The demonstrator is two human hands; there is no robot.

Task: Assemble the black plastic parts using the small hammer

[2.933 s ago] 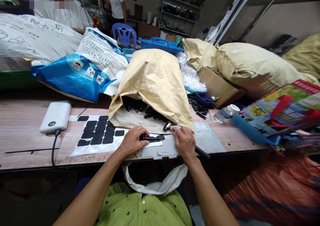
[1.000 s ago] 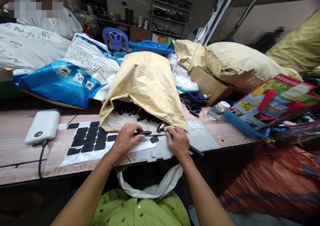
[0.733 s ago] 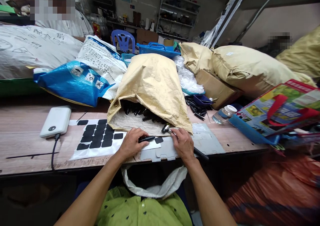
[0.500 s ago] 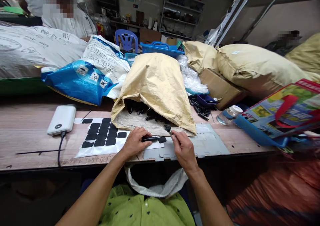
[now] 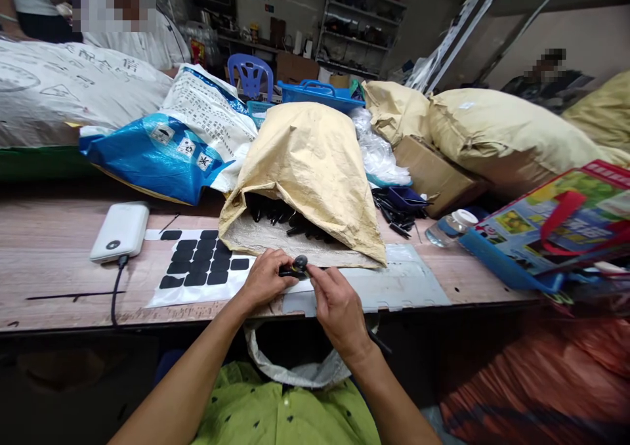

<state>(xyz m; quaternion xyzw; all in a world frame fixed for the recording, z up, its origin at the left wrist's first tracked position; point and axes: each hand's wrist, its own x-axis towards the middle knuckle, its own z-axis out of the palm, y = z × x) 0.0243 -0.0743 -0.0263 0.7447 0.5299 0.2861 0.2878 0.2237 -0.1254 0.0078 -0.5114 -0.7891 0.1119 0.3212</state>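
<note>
Head camera: right hand (image 5: 338,308) grips a hammer (image 5: 300,262), its long axis running ten to four o'clock, striking end overlapping the black rod (image 5: 285,272) that the left hand (image 5: 266,279) holds at its three o'clock.

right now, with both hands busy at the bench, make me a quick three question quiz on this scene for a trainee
1. Which hand holds the black-handled metal hammer?
2. True or false: a black cable is plugged into the white rectangular box.
3. The small glossy parts inside the crumpled tan sack are: a) red b) black c) white

Key: 1. the right hand; 2. true; 3. b
</note>
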